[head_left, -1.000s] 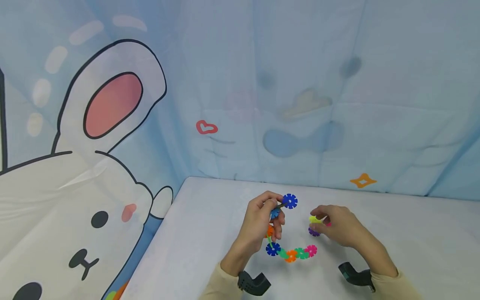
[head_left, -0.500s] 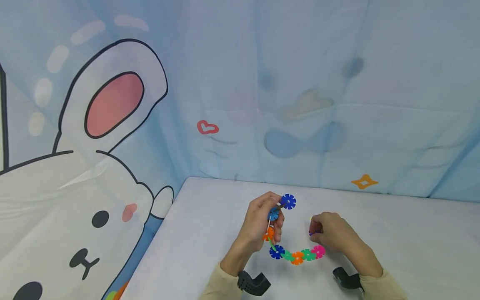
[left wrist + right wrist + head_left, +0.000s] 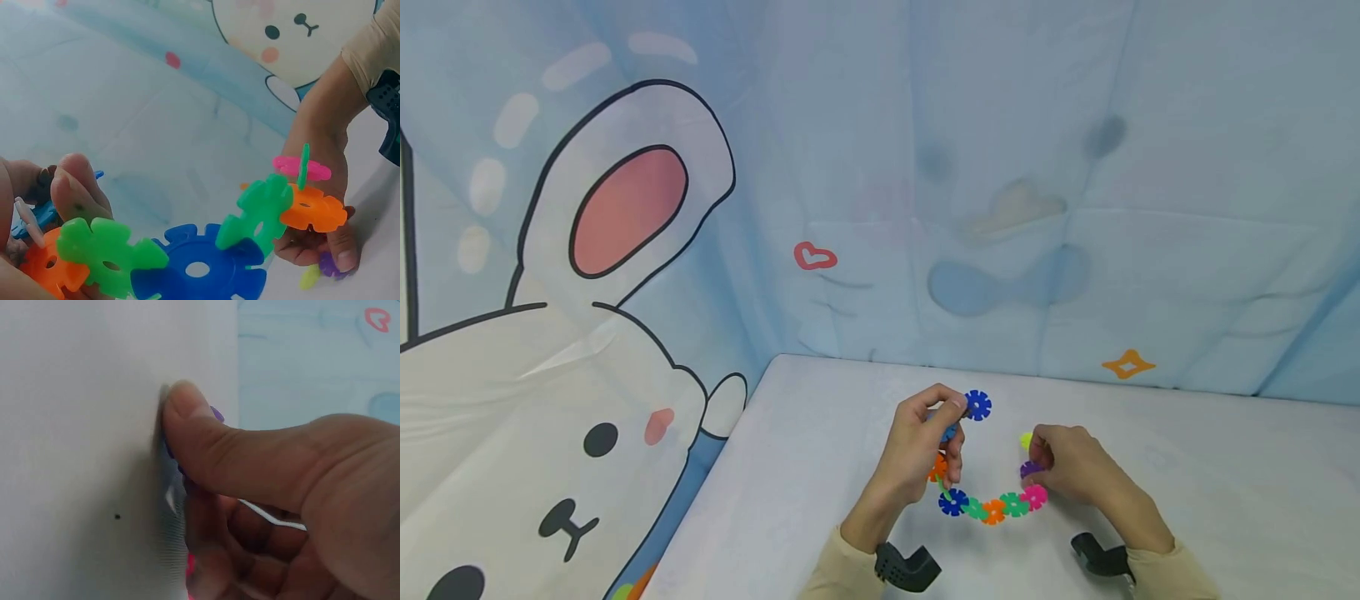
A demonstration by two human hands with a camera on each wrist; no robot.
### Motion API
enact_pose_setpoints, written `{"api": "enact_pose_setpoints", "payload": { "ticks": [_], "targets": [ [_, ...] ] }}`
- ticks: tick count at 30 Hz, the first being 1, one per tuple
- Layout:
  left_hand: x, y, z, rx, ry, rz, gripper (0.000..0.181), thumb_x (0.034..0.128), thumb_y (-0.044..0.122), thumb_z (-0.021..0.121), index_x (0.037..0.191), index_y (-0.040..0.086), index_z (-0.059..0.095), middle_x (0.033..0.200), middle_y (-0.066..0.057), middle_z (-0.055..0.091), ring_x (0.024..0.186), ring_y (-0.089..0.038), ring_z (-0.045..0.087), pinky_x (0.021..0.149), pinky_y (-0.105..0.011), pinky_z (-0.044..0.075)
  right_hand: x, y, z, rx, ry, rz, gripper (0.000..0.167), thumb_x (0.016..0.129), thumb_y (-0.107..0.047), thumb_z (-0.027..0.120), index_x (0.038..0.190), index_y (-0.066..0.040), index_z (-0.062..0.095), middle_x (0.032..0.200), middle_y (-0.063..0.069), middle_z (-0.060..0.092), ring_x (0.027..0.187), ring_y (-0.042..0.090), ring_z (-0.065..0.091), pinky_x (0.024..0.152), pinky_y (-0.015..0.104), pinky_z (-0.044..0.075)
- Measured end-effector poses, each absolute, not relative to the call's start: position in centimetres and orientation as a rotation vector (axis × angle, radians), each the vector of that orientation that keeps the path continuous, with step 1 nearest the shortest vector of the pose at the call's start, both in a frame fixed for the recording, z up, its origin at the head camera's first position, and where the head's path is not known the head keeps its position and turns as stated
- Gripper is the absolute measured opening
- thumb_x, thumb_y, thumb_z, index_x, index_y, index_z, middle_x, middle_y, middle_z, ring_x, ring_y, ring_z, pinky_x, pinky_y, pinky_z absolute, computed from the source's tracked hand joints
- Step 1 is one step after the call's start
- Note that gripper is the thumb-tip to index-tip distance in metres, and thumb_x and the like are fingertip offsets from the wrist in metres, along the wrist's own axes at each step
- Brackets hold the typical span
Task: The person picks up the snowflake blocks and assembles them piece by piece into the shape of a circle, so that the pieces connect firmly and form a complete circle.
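Observation:
My left hand holds the upper part of a chain of interlocking plastic snowflake discs. A dark blue disc sticks out past its thumb and index finger. Below the palm the chain hangs in a curve, through an orange disc, a light green disc and a blue disc, to a pink disc at the free end. My right hand pinches a purple disc just above that pink end. A yellow disc shows beside the purple one; whether they are joined cannot be told.
Both hands are over a white tabletop. Behind it hangs a pale blue printed curtain, with a large cartoon rabbit on the left side. Black camera mounts sit on the wrists.
The right hand has come slightly left and down. Its fingers have shifted, so the purple and yellow discs show again. The chain's pink end has swung right, nearer the right hand.

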State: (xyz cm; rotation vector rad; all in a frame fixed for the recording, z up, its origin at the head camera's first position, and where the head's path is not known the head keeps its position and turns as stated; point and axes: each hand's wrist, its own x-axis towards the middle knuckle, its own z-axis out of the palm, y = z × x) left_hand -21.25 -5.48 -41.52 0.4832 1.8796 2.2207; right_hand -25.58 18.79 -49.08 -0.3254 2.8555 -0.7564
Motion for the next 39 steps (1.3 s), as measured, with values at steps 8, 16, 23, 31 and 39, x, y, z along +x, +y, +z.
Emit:
{"api": "enact_pose_setpoints", "payload": {
  "ticks": [8, 16, 23, 31, 39],
  "targets": [
    [-21.3, -5.2, -41.7, 0.479, 1.856, 2.272, 0.036, 0.1103, 0.026, 0.058, 0.110, -0.009, 0.059, 0.055, 0.003, 0.051, 0.038, -0.007, 0.055, 0.040, -0.021, 0.049, -24.5, 18.4, -46.2, -0.481, 3.011, -1.138, 0.015, 0.088, -0.010, 0.086, 0.099, -0.008, 0.077, 0.084, -0.001, 0.075, 0.074, 0.013, 0.067, 0.061, 0.020, 0.055],
    [-21.1, -5.1, -41.6, 0.417, 1.904, 2.361, 0.032, 0.1082, 0.021, 0.061, 0.111, -0.010, 0.066, 0.057, 0.003, 0.053, 0.038, -0.007, 0.054, 0.041, -0.020, 0.050, -22.9, 17.4, -43.5, -0.695, 3.310, -1.459, 0.019, 0.085, 0.000, 0.086, 0.100, -0.009, 0.079, 0.085, 0.003, 0.078, 0.068, 0.005, 0.066, 0.056, 0.010, 0.052],
    [-21.0, -4.8, -41.5, 0.402, 1.903, 2.398, 0.032, 0.1077, 0.021, 0.062, 0.110, -0.011, 0.067, 0.057, 0.003, 0.053, 0.037, -0.008, 0.053, 0.039, -0.020, 0.049, -21.9, 16.4, -42.1, -0.905, 3.422, -1.532, 0.027, 0.076, 0.006, 0.090, 0.095, -0.009, 0.077, 0.083, 0.001, 0.078, 0.068, 0.006, 0.063, 0.051, 0.012, 0.047],
    [-20.8, -4.5, -41.5, 0.398, 1.899, 2.407, 0.032, 0.1077, 0.021, 0.062, 0.109, -0.010, 0.067, 0.056, 0.003, 0.053, 0.037, -0.008, 0.053, 0.039, -0.020, 0.048, -21.3, 16.1, -41.5, -1.113, 3.420, -1.479, 0.020, 0.094, -0.029, 0.080, 0.091, -0.010, 0.076, 0.084, -0.001, 0.077, 0.066, 0.006, 0.062, 0.055, 0.011, 0.047],
    [-20.5, -4.0, -41.7, 0.405, 1.902, 2.390, 0.032, 0.1082, 0.022, 0.062, 0.108, -0.010, 0.066, 0.055, 0.002, 0.052, 0.037, -0.008, 0.053, 0.038, -0.021, 0.048, -21.0, 15.6, -41.6, -1.239, 3.533, -1.426, 0.029, 0.070, 0.002, 0.096, 0.084, -0.008, 0.073, 0.079, 0.000, 0.075, 0.061, 0.011, 0.061, 0.052, 0.012, 0.044]
  ]
}}
